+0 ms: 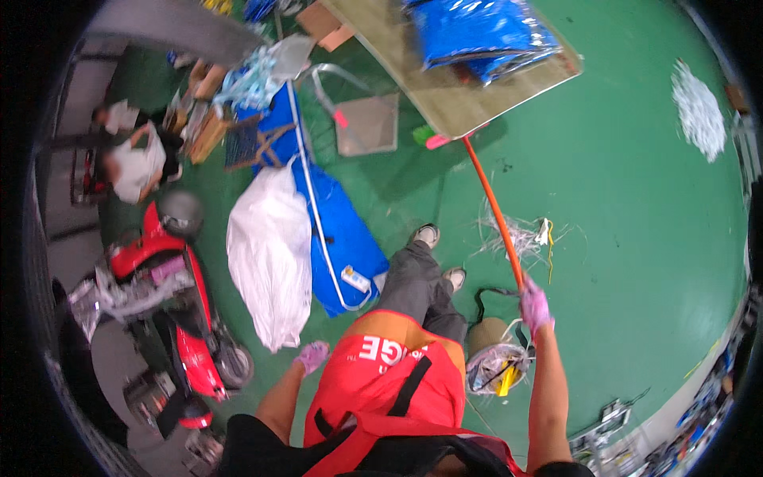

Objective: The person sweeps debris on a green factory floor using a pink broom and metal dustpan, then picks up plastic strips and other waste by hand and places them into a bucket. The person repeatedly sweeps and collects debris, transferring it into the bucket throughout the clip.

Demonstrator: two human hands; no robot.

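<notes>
My right hand point(536, 307), in a pink glove, grips the end of an orange broom handle point(492, 200). The handle runs up to the table's corner, where the pink and green broom head point(432, 138) is partly hidden beneath. Hanging beside my red apron, my left hand point(313, 356) wears a pink glove too; nothing shows in it, and its fingers look loosely curled and blurred. A heap of pale strands point(515, 235) lies on the green floor left of a yellow cord point(550, 250). Below my right hand stands a basket point(492, 337) with a bag of scraps and something yellow in it.
A table point(489, 110) bears blue plastic packs. At left are a white sack point(271, 250), a blue sheet point(346, 229) with a power strip point(356, 279), a chair point(366, 125) and a red scooter point(197, 358). Two people are at far left. A white pile point(698, 113) lies far right.
</notes>
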